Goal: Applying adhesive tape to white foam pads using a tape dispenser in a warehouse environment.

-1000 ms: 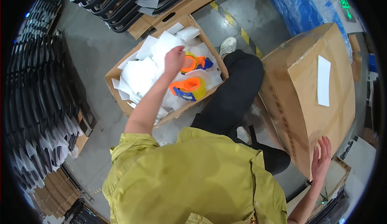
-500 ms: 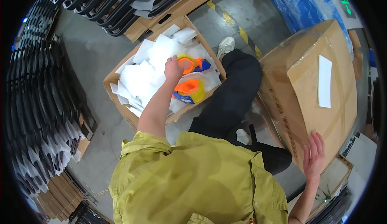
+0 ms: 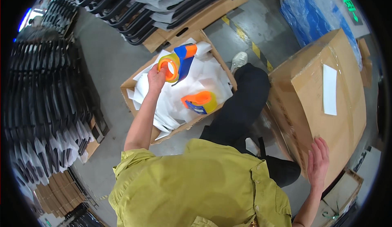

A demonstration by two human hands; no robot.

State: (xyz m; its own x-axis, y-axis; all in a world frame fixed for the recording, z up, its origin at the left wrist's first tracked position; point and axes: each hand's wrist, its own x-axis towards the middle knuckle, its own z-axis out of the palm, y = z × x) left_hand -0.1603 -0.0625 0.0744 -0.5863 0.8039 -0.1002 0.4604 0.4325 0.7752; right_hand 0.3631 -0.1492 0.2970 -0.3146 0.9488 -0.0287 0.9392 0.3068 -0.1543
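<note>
Holds an orange, blue and yellow tape dispenser (image 3: 183, 64) at eleven o'clock, with the left hand (image 3: 156, 80) curled onto the eight o'clock side of its roll. Has it tilted above an open carton (image 3: 216, 58) of white sheets (image 3: 204, 80). Shows a second dispenser (image 3: 204, 98) lying on those sheets near the centre of view, between the carton's four and five o'clock. Extends the right hand (image 3: 319, 161) at four o'clock, loosely opened and empty, at the lower edge of a tall closed carton (image 3: 312, 92); cannot tell whether touching. Plants a white shoe (image 3: 239, 60) between one and two o'clock, just outside the open carton. Includes stacked black frames (image 3: 41, 104) at nine o'clock and blue plastic-wrapped material (image 3: 312, 18) at two.
</note>
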